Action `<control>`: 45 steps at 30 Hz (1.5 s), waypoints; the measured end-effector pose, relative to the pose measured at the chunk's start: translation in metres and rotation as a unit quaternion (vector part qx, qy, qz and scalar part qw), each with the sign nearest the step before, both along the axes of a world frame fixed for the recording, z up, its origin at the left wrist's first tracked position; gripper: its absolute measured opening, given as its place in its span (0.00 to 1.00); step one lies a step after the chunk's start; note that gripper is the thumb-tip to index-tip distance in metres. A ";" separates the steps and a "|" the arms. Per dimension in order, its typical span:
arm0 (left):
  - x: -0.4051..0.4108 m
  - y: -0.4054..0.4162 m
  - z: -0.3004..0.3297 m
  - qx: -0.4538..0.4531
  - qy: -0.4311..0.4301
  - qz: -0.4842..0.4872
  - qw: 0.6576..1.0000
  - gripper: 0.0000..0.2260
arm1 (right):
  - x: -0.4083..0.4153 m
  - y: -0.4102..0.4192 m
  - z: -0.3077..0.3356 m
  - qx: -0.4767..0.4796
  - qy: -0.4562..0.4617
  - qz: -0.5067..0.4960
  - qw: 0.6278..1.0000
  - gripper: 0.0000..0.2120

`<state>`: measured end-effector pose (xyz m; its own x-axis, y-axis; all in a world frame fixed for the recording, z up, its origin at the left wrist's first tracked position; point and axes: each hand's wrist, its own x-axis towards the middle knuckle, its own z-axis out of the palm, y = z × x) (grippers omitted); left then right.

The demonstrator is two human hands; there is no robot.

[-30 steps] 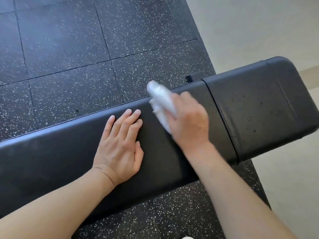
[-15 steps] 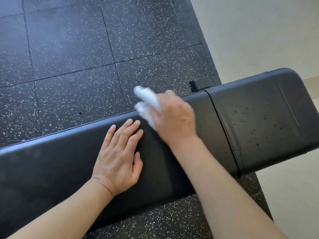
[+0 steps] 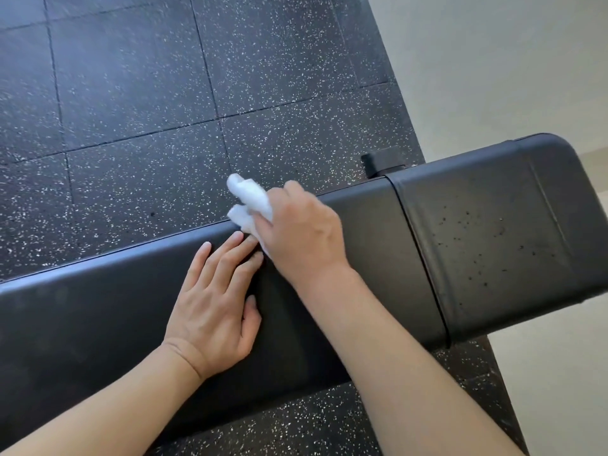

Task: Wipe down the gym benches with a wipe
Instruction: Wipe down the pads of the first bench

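- Bench [image 3: 98, 317]: black padded gym bench, running slantwise from the lower left up to the right. It has two pads, a long one and a shorter end pad [image 3: 493, 245], with a narrow seam between them.
- End pad: sits at the right end of the bench. Its surface is scattered with small dark specks. A faint raised line runs along it near the outer end.
- Wipe [image 3: 248, 200]: white, crumpled into a wad. It sits at the far edge of the long pad, part of it sticking out past that edge over the floor. The lower part is hidden under the hand that holds it.
- Right hand [image 3: 301, 228]: fingers curled round the wipe, grasping it, knuckles up. It lies over the far edge of the long pad, well short of the seam.
- Left hand [image 3: 214, 307]: flat on the long pad, palm down, fingers straight and close together, grasping nothing. Its fingertips [image 3: 205, 246] reach near the far edge and lie just beside the wipe; whether they touch it I cannot tell.
- Forearms: both bare, coming in from the near side, the right one crossing the near edge of the bench.
- Floor [image 3: 131, 93]: black rubber tiles with white flecks, seams showing between tiles.
- Frame part [image 3: 383, 162]: a small black block showing behind the far edge, by the seam.
- Pale surface [image 3: 493, 60]: plain, light coloured, beyond the right edge of the tiles.
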<state>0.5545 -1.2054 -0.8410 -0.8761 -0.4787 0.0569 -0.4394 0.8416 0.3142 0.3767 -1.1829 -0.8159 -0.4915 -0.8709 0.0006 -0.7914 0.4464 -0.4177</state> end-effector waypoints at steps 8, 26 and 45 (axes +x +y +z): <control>0.003 0.000 -0.003 -0.007 -0.009 -0.003 1.000 0.26 | -0.095 0.059 -0.013 0.012 0.028 -0.235 0.971 0.23; 0.067 -0.062 0.035 0.115 -0.068 -0.013 0.991 0.27 | 0.014 -0.026 0.016 0.172 0.089 -0.155 0.969 0.15; 0.070 -0.081 0.022 0.130 -0.031 0.257 0.957 0.13 | 0.008 -0.071 -0.004 0.165 0.022 0.070 0.984 0.23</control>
